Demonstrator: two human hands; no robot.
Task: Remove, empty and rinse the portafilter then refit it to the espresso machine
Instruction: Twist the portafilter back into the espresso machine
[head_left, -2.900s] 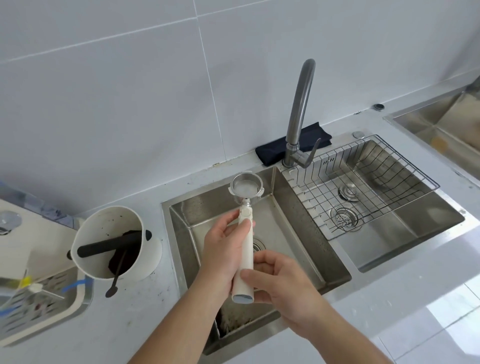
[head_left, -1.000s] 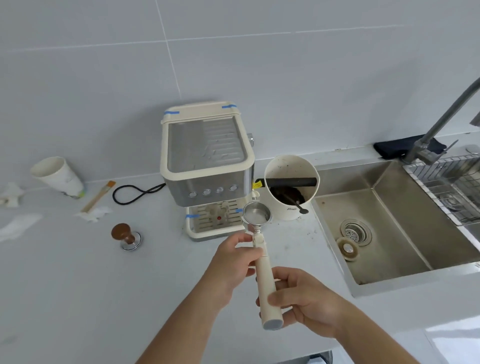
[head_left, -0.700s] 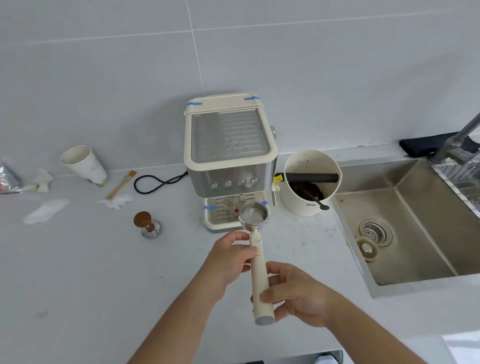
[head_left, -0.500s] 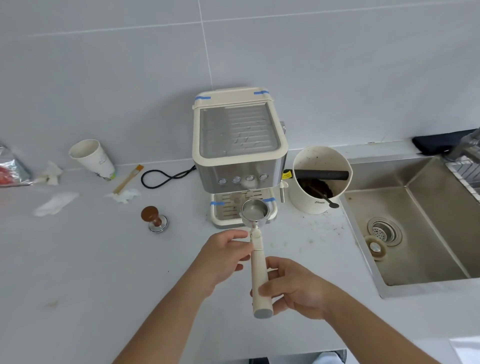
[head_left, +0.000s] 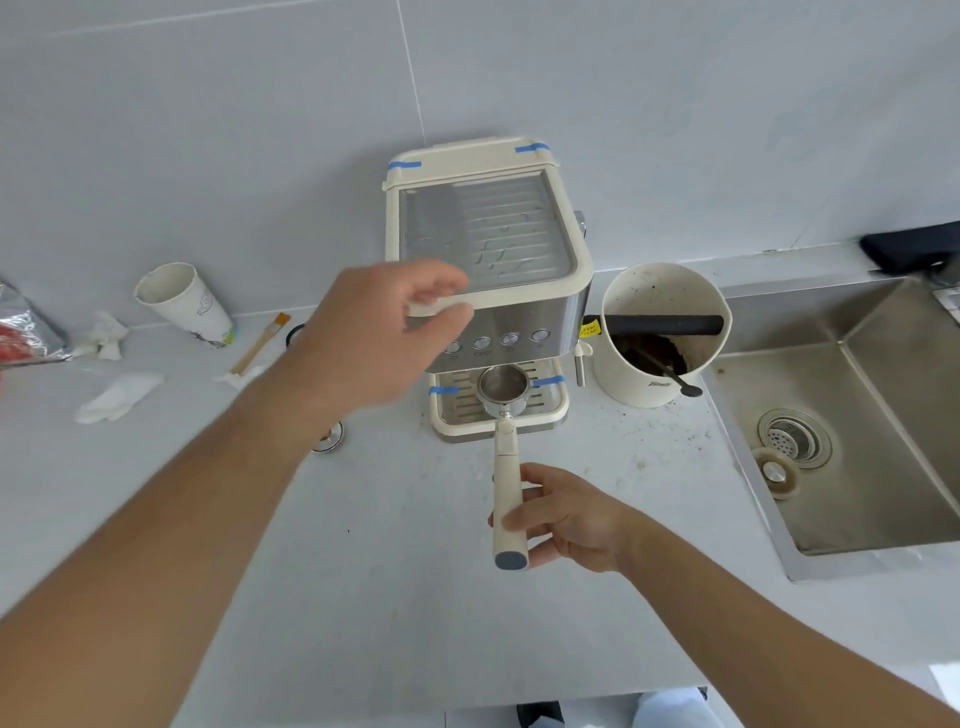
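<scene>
Your left hand (head_left: 363, 338) had left the portafilter (head_left: 506, 467), its fingers curled on the espresso machine (head_left: 488, 270) at frame centre; your right hand (head_left: 566, 519) fingers gripped the handle.

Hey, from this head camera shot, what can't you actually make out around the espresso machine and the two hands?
- Group head under the espresso machine: hidden by its overhanging front.
- Tamper: mostly behind the left hand and its forearm.
- Button markings: too small.
- Left hand's contact with the machine: fingers blurred.
- Portafilter basket, held by the right hand: residue unclear.
- Sink: cut off at the right edge.
</scene>
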